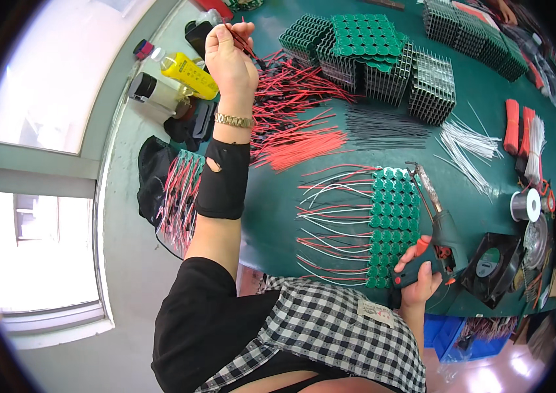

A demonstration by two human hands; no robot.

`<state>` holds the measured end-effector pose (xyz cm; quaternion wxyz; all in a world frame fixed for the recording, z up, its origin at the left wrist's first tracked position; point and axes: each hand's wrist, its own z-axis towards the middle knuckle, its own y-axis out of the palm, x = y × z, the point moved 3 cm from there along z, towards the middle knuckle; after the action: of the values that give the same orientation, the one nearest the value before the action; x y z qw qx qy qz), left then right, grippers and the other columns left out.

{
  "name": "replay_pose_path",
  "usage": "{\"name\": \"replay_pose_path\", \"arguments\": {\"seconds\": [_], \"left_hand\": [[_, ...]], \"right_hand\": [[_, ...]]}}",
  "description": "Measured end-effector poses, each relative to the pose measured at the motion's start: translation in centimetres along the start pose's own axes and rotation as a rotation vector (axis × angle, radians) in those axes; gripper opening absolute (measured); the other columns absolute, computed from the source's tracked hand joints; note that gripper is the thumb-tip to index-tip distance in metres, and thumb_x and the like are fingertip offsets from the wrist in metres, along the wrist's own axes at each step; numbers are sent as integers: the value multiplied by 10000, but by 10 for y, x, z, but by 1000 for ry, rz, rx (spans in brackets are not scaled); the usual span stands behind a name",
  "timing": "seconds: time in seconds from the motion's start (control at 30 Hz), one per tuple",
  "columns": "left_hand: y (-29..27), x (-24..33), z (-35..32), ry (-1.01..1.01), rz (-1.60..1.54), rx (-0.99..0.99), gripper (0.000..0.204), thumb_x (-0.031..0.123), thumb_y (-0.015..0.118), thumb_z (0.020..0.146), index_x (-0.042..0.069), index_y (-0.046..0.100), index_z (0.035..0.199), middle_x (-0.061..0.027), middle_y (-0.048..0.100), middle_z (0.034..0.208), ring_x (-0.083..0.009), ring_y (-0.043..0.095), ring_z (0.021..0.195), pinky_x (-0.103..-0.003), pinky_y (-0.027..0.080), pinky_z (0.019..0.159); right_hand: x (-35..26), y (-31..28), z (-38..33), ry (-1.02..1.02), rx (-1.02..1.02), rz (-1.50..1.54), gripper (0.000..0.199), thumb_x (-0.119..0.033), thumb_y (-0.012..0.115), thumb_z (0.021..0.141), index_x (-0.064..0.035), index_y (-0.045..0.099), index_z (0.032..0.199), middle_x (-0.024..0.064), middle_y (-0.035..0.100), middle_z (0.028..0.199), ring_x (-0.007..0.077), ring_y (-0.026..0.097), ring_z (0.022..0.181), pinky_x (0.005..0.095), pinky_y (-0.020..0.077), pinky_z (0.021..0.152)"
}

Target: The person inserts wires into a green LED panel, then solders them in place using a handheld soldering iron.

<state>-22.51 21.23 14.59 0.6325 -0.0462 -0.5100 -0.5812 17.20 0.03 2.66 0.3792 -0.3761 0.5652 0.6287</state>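
Red wire point(242, 40): thin, insulated, pinched at its upper end between the fingertips at the far left of the green bench, hanging toward the loose pile of red wires point(291, 98). Soldering gun point(438, 232): grey body, orange-and-black grip, metal tip pointing away from the person, gripped at the handle, positioned just right of the flat green battery pack point(392, 226) with red and white leads.

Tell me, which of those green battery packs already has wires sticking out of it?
The long narrow green pack nearest the person, beside the soldering tool in the right hand. Red and white wires fan out from its left side; the stacked packs farther back show none.
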Motion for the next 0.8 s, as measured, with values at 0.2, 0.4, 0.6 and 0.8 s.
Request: {"name": "replay_pose_path", "arguments": {"seconds": [0.2,0.4,0.6,0.8], "left_hand": [[-3,5,12,57,-38,-83,160,215,476,962,71,545,955,-4,538,776,-121,526,656,-257,448,586],[1,-4,0,181,629,-216,182,188,506,949,51,620,983,-15,560,931,-96,507,748,-253,433,648],[13,1,-10,430,736,-275,181,138,525,933,16,641,998,-16,599,857,-95,545,721,-221,446,714],[23,5,-26,123,441,-295,177,73,531,920,-27,575,1060,-67,631,853,-91,571,702,-219,473,687]], "right_hand": [[0,1,0,5,9,1,441,-240,458,903,58,389,1220,149,543,803,167,542,585,255,471,541],[3,1,2,12,29,-12,434,-234,460,901,55,395,1218,151,549,796,169,544,580,253,471,535],[3,1,3,32,40,-29,427,-236,486,893,45,409,1205,138,555,782,163,542,567,252,469,523],[0,0,-1,44,45,-38,444,-242,495,891,48,409,1216,139,555,781,164,541,573,257,471,528]]}}
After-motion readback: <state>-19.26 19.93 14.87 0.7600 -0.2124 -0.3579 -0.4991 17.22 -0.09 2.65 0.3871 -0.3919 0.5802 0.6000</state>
